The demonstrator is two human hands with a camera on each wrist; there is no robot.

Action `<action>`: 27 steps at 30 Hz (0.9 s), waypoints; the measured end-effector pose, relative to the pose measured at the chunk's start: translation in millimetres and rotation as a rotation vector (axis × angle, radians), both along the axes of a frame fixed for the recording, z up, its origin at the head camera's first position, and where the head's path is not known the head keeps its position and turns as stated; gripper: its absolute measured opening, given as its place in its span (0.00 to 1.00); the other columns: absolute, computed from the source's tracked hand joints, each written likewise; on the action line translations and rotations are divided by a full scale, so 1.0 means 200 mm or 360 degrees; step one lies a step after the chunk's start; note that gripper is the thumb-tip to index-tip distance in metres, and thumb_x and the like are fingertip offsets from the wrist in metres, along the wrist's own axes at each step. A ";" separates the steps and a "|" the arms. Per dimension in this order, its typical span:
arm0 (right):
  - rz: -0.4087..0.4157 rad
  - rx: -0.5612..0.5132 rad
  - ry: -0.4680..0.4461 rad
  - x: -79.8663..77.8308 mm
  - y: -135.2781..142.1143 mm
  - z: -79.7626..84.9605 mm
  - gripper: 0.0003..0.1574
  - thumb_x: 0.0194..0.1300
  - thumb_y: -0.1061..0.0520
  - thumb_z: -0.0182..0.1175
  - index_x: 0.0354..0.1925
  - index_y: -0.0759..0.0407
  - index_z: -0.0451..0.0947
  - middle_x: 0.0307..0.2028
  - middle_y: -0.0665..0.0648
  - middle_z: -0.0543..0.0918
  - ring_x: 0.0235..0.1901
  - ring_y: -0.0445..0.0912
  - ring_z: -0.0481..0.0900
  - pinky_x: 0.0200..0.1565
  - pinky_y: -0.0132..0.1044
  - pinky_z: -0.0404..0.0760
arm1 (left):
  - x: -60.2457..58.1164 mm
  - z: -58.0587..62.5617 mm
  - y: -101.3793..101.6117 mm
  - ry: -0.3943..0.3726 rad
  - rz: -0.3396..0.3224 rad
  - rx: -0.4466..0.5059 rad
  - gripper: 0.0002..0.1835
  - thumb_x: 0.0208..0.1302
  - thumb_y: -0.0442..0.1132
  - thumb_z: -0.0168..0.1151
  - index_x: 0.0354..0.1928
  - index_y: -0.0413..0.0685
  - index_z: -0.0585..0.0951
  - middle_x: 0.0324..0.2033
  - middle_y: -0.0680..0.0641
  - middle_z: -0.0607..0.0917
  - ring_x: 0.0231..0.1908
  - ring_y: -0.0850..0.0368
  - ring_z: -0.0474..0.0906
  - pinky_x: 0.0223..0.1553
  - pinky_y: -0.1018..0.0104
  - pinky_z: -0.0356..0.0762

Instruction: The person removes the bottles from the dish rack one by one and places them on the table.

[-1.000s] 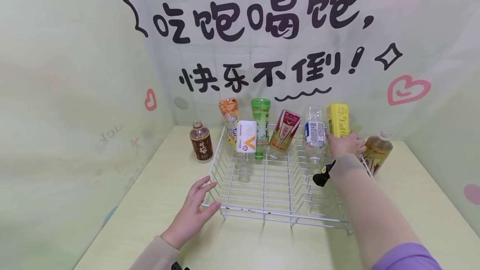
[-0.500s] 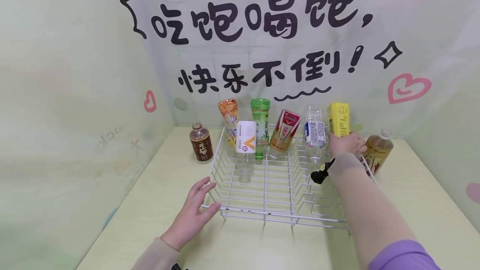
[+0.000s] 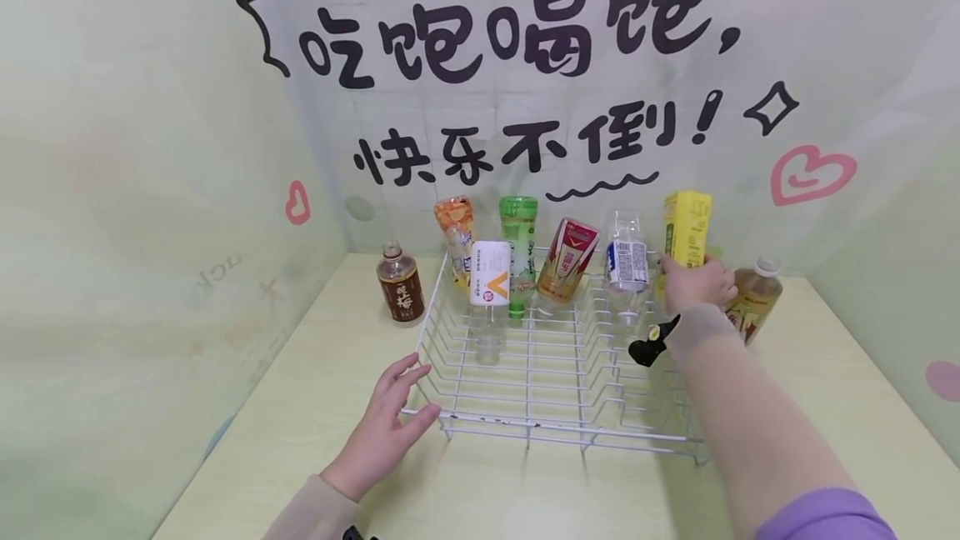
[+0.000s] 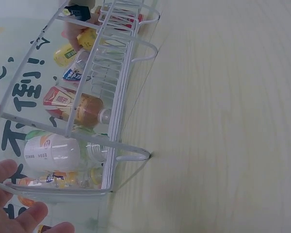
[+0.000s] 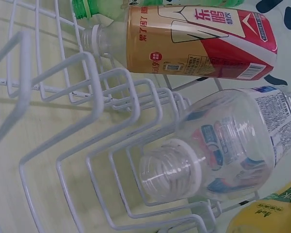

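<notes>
The white wire rack (image 3: pixel 538 426) is the landmark here. At its far right corner, the right hand (image 3: pixel 699 284) is grasping a yellow-wrapped plastic bottle (image 3: pixel 688 227), thumb on the side toward the rack's middle. The bottle's broad end points up, and its lower part is hidden behind the hand. At the rack's near left corner, the left hand (image 3: pixel 378 444) rests with relaxed, spread fingers against the wire, its grip released.

5 more bottles lean neck-down along the rack's far side. Nearest the yellow bottle is a clear plastic bottle with a blue-and-white label (image 3: pixel 627 265). Farther left along the rack are a tilted red-and-gold wrapped bottle (image 3: pixel 568 263), a green plastic bottle (image 3: pixel 519 227) and an orange-patterned bottle (image 3: pixel 456 227). A clear bottle with a white label and orange V mark (image 3: pixel 491 273) sits in front of the green bottle, closer to the rack's middle.

2 bottles stand outside: a dark brown-labelled bottle (image 3: pixel 401 288) left of the rack, and an amber bottle with a gold label (image 3: pixel 753 294) just right of it. The pale wood-grain table (image 3: pixel 840 373) lies under the rack.
</notes>
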State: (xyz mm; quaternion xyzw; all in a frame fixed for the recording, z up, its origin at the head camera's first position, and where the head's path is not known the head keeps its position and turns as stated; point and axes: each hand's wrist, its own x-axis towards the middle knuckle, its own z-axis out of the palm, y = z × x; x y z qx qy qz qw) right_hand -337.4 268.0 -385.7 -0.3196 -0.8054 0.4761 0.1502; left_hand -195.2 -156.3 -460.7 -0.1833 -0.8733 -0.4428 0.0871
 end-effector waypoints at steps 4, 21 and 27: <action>0.0011 -0.0057 0.0065 0.00 0.01 0.04 0.47 0.60 0.35 0.61 0.69 0.54 0.61 0.60 0.61 0.61 0.59 0.53 0.56 0.57 0.49 0.66 | 0.00 0.00 0.00 0.0007 0.0002 -0.0004 0.30 0.64 0.44 0.63 0.65 0.40 0.69 0.71 0.42 0.57 0.66 0.38 0.57 0.58 0.40 0.68; 0.0211 -0.0056 0.0196 0.10 0.03 0.25 0.50 0.57 0.32 0.63 0.70 0.53 0.61 0.58 0.58 0.73 0.50 0.52 0.76 0.49 0.43 0.79 | 0.00 0.01 -0.01 0.0024 0.0041 -0.0123 0.30 0.64 0.48 0.63 0.65 0.43 0.70 0.70 0.42 0.58 0.67 0.35 0.54 0.59 0.30 0.59; 0.0348 0.0144 0.0246 0.14 0.00 0.31 0.49 0.57 0.35 0.65 0.68 0.58 0.64 0.55 0.62 0.76 0.47 0.54 0.78 0.45 0.45 0.81 | 0.00 0.04 -0.01 0.0025 0.0054 -0.0216 0.31 0.64 0.52 0.62 0.65 0.46 0.71 0.70 0.43 0.60 0.67 0.36 0.53 0.58 0.31 0.59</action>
